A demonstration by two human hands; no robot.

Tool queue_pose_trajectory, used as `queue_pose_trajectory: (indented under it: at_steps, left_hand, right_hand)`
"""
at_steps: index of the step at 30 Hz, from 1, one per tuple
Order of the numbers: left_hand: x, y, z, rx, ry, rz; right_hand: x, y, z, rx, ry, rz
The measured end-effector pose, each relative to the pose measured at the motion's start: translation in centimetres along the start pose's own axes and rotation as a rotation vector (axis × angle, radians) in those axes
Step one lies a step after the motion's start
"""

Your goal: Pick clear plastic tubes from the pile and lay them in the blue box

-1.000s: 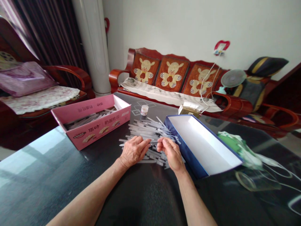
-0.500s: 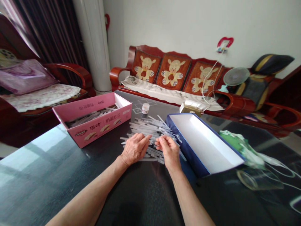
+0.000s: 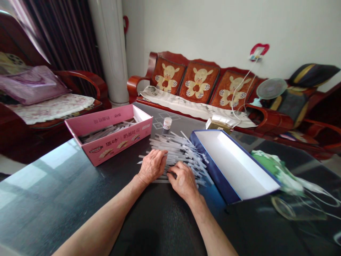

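The dark, glossy tabletop reflects light before a wooden sofa. Pale pen-like sticks lie heaped between pink box and blue box; left hand and right hand curl over them, any pinch indiscernible.

A home's living room, by its furnishings: seen from the wearer, a red-brown wooden sofa with animal-patterned cushions stands at twelve o'clock, a matching armchair at ten, a dark curtain at eleven and a small fan at one.
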State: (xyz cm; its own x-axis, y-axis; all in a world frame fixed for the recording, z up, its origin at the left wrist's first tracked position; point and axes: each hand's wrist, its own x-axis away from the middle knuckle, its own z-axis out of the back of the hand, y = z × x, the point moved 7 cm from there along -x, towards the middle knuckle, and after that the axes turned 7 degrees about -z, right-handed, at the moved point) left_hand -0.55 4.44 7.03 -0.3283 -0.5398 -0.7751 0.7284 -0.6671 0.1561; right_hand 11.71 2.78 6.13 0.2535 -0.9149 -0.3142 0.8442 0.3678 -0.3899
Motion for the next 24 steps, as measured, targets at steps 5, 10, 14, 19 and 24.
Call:
queue_pose_trajectory:
  at_steps: [5,10,14,19,24]
  left_hand:
    - [-0.2,0.6,-0.1,-0.005,-0.025,-0.047]
    - [-0.4,1.6,-0.2,0.024,-0.053,-0.094]
    - [-0.3,1.9,-0.5,0.046,-0.063,-0.103]
    - [-0.1,1.8,-0.9,0.061,-0.083,-0.111]
    - [0.0,1.8,-1.2,0.065,-0.103,-0.116]
  right_hand:
    - [-0.5,1.0,0.8,-0.310,0.086,-0.060]
    - [-0.7,4.4,0.4,-0.764,0.223,-0.347]
    - [-0.7,4.5,0.5,-0.856,0.259,-0.357]
    - [-0.7,4.0,0.7,-0.818,0.246,-0.293]
    - [-0.7,3.9,0.7,-0.752,0.251,-0.215]
